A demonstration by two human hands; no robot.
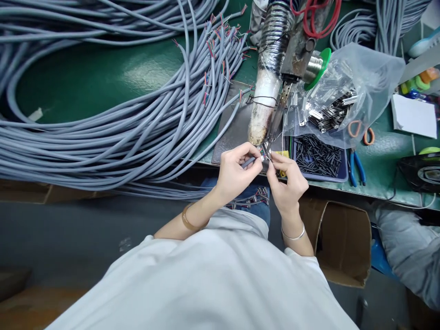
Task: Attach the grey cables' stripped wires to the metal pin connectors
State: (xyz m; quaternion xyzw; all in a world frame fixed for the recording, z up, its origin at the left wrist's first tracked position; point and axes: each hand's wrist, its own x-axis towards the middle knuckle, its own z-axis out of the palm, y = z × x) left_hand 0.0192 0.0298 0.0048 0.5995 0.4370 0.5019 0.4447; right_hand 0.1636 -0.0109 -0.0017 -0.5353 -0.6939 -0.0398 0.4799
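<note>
Between thumb and fingers, my left hand (pixel 239 172) pinches the end of a grey cable (pixel 248 162), its thin coloured wires spread at the tip. Those wires meet a small metal connector (pixel 265 149) just under the tip of a soldering iron (pixel 279 112) mounted above. My right hand (pixel 288 181) is closed at the connector's right side; its fingertips hide what exactly they pinch. A foil-wrapped hose (pixel 266 87) ends right behind my fingers. On my lap lie several cable ends with connectors (pixel 256 198) fitted.
A large bundle of grey cables (pixel 137 142) covers the bench's left. To the right are a plastic bag of metal connectors (pixel 333 112), a tray of black tubes (pixel 318 156), blue-handled pliers (pixel 356 167), a solder spool (pixel 318 68) and, below, a cardboard box (pixel 343 243).
</note>
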